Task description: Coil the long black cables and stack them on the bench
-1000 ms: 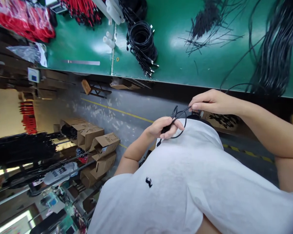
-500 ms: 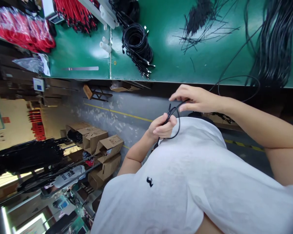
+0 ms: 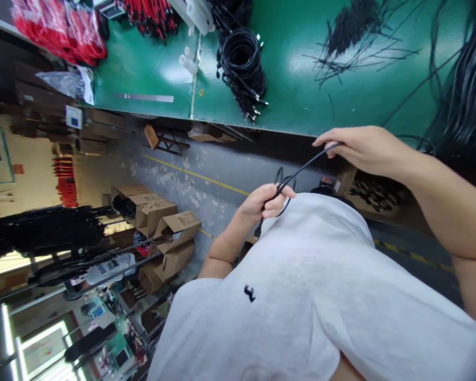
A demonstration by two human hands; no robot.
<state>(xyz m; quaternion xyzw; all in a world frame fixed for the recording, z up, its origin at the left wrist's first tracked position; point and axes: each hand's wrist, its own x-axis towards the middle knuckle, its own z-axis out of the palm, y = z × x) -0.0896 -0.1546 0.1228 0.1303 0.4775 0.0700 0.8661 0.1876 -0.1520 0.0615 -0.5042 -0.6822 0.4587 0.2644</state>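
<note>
In front of the white shirt, my left hand (image 3: 264,203) is closed around a small loop of thin black cable (image 3: 287,180), fingers wrapped over the strands. My right hand (image 3: 360,148), up and to the right near the bench edge, pinches the same cable between thumb and fingers. A stretch of cable runs taut between the two hands. Beyond the right hand, a length of cable trails over the bench toward a large bundle of black cables (image 3: 464,100) at the right.
On the green bench (image 3: 289,100) lie coiled black cables (image 3: 244,61) with metal plugs, a pile of thin black strands (image 3: 353,32), white spools (image 3: 188,64), a metal ruler (image 3: 150,98) and bagged red cables (image 3: 59,32). Cardboard boxes (image 3: 176,225) and a wooden stool (image 3: 151,136) stand on the floor.
My right hand has moved away from my left, up and to the right, drawing the cable out straight between them. My left hand keeps its hold. The view has shifted slightly.
</note>
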